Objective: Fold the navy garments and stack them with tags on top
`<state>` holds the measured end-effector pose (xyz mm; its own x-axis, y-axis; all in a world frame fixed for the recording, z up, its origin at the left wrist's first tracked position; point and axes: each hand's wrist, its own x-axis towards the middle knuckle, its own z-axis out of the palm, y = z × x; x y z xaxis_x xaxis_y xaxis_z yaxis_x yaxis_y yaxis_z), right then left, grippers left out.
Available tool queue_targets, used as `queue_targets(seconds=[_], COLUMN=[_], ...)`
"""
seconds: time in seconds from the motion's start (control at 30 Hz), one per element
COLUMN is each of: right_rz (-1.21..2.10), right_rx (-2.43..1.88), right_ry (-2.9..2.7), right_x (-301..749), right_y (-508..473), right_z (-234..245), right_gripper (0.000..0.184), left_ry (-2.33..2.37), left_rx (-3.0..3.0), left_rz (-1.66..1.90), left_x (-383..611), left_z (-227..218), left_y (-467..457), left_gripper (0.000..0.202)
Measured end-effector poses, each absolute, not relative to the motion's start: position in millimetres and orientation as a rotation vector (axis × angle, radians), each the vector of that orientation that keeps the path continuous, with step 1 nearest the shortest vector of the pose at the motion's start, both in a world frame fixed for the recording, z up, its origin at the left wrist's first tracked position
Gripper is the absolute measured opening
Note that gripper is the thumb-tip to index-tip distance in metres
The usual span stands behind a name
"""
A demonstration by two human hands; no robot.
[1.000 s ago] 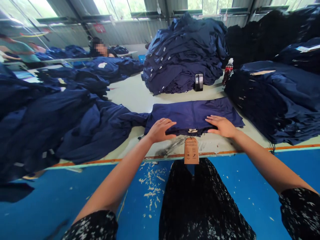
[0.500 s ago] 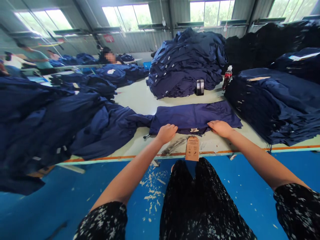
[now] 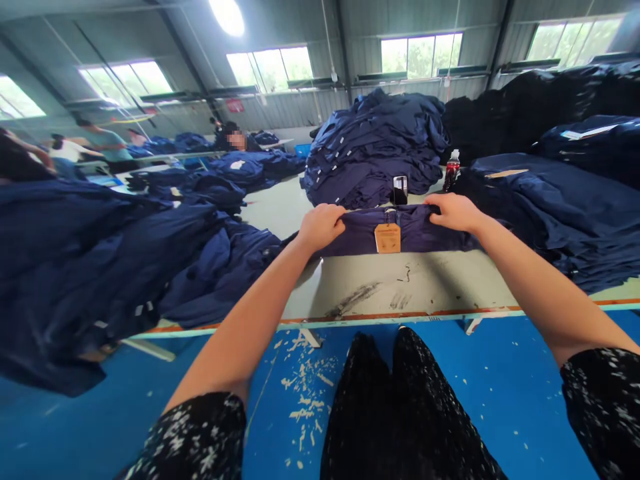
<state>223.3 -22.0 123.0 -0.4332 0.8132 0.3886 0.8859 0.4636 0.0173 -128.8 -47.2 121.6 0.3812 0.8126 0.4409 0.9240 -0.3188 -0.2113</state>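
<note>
A folded navy garment (image 3: 420, 235) stretches between my hands above the pale table (image 3: 380, 287), its upper edge lifted. My left hand (image 3: 321, 227) is closed on the top left of that edge. On the other side, my right hand (image 3: 454, 212) pinches the top right, thumb toward me. A brown card hang tag (image 3: 388, 239) dangles at the middle of the garment, below a small white label. What kind of garment it is, the folds do not show.
A tall heap of navy garments (image 3: 375, 147) rises behind, with a phone (image 3: 400, 191) against it and a bottle of red drink (image 3: 452, 170) beside. Stacked garments (image 3: 565, 207) lie right, loose ones (image 3: 100, 247) left. Other people work at the far left.
Both hands have raised the garment's near edge up and away from me. The tag, which hung over the table's front edge, now hangs against the garment. The view has tilted up slightly.
</note>
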Motion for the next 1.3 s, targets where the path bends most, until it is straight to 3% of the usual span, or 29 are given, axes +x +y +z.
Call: queue_targets(seconds=[0.17, 0.27, 0.4, 0.53, 0.63, 0.77, 1.0, 1.3], right_rz=[-0.099, 0.11, 0.265, 0.198, 0.127, 0.087, 0.24, 0.354], right_rx=[-1.268, -1.296, -1.411, -1.513, -1.488, -1.413, -1.712, -1.742], right_ry=[-2.476, -2.556, -2.644, -2.621, -2.594, -2.618, -2.538, -2.532], right_x=[227.8, 220.6, 200.2, 181.5, 175.8, 172.4, 164.9, 170.1], right_y=[-5.0, 21.1, 55.1, 67.7, 62.6, 39.1, -3.5, -8.7], right_z=[187.7, 195.2, 150.5, 81.7, 43.1, 14.4, -19.5, -23.0], right_gripper=[0.036, 0.032, 0.033, 0.045, 0.054, 0.051, 0.079, 0.079], left_ry=[-1.463, -1.476, -1.514, -1.642, -1.676, -1.575, -1.54, -1.642], left_rx=[-2.289, -2.497, -2.717, -2.576, -2.487, -2.525, -2.767, -2.709], left_rz=[-0.378, -0.316, -0.08, 0.089, 0.021, -0.21, -0.19, -0.126], left_x=[-143.5, -150.8, -150.2, -142.7, -134.3, -113.7, -82.6, -75.1], left_z=[185.7, 195.3, 152.5, 86.0, 47.5, 12.8, -22.3, -25.0], left_y=[-36.7, -9.6, 31.7, 50.5, 46.8, 25.3, -16.0, -31.0], left_gripper=[0.031, 0.03, 0.031, 0.033, 0.043, 0.047, 0.063, 0.068])
